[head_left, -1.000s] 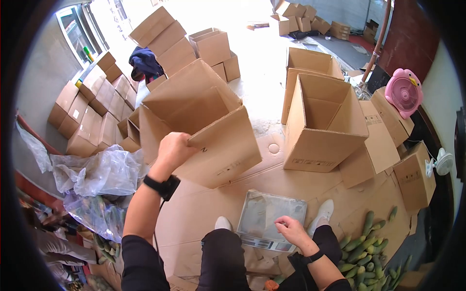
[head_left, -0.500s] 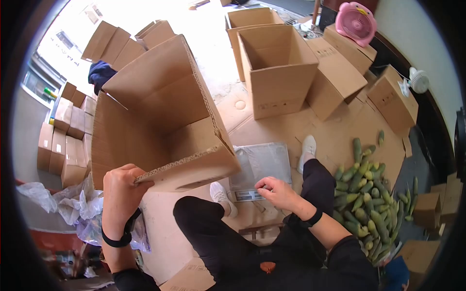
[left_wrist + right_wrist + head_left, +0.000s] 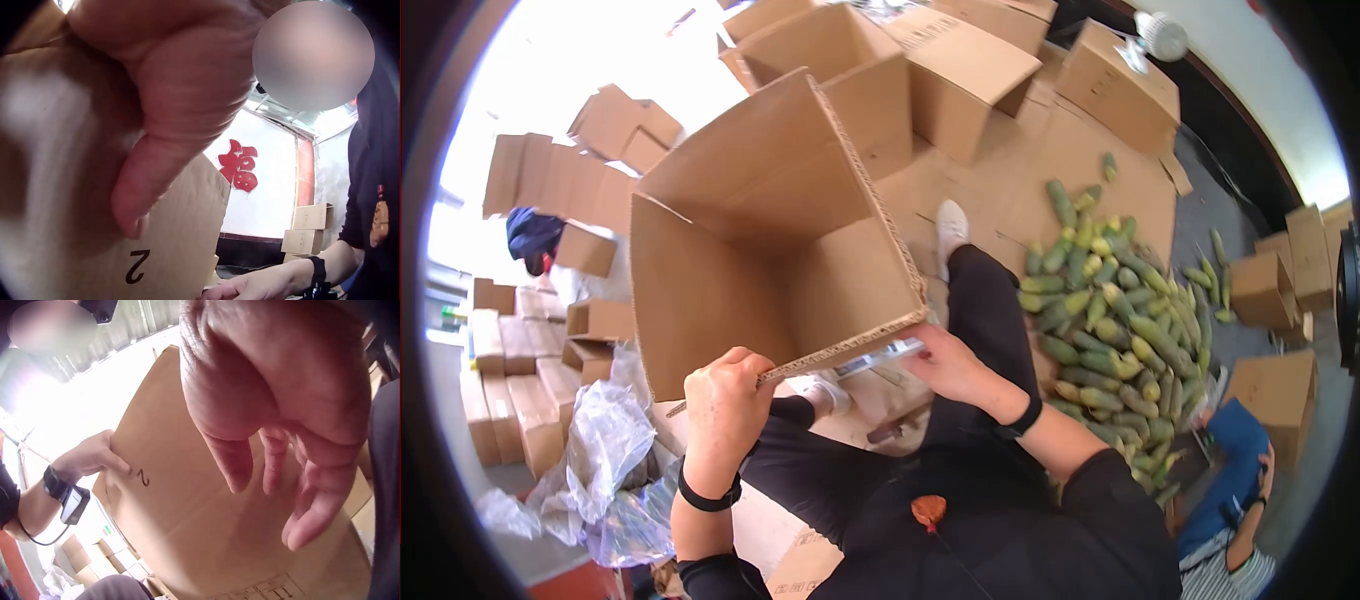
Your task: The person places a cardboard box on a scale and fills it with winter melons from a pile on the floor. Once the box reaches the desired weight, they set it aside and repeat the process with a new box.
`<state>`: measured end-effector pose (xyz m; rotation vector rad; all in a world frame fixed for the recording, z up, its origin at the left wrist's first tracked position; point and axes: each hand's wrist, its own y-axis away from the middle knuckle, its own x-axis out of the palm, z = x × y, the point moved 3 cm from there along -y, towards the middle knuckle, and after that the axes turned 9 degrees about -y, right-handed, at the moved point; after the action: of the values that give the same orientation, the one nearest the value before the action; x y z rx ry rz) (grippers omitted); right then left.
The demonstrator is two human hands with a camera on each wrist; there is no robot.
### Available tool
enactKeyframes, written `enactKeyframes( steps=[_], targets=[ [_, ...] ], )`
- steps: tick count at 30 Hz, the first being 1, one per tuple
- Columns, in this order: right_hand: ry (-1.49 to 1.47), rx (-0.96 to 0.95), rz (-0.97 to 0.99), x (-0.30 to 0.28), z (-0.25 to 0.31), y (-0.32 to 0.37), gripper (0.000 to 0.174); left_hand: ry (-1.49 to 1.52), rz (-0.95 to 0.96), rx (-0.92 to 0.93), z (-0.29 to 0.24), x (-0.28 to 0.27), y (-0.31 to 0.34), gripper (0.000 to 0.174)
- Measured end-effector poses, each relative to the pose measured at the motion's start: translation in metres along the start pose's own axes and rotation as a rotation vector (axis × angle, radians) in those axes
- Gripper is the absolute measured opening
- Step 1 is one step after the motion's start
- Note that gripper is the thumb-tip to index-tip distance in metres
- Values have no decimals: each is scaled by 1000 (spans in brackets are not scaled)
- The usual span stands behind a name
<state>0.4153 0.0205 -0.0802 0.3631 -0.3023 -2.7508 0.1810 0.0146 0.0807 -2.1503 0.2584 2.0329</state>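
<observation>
My left hand point(image 3: 722, 408) grips the near rim of a large open cardboard box point(image 3: 725, 290), fingers inside the rim and thumb on the outer wall. The box tilts its open top toward me, and its inside shows bare. In the left wrist view the thumb presses the cardboard wall point(image 3: 181, 250) near a printed 2. My right hand point(image 3: 952, 365) is just below the box's near right corner, its fingers loose and apart in the right wrist view, close to the outer wall point(image 3: 181, 512). A flat scale point(image 3: 880, 357) shows below that rim, mostly hidden by the box.
A heap of green cucumber-like vegetables point(image 3: 1130, 330) lies at the right on flattened cardboard. More open boxes point(image 3: 870, 95) stand ahead. Stacked cartons point(image 3: 515, 360) and clear plastic bags point(image 3: 610, 430) are at the left. Another person's arm point(image 3: 1250, 520) shows at the lower right.
The box has come nearer and tipped its opening toward me, held by the left hand. My right hand has gone from over the scale to the box's near right corner. The view has turned right.
</observation>
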Motion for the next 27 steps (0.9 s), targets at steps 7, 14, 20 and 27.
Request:
enactKeyframes(
  steps=[7, 14, 20, 27],
  targets=[
    [-1, -84, 17, -21, 4, 27, 35, -1, -10, 34, -38, 37, -14, 8],
    [-27, -315, -284, -100, 22, 59, 12, 22, 72, 3, -46, 39, -16, 11],
    [5, 10, -582, -179, -86, 82, 13, 67, 3, -115, -34, 23, 3, 45],
    [176, 373, -544, -170, -255, 85, 16, -161, -162, -140, -2, 46, 20, 48]
  ],
)
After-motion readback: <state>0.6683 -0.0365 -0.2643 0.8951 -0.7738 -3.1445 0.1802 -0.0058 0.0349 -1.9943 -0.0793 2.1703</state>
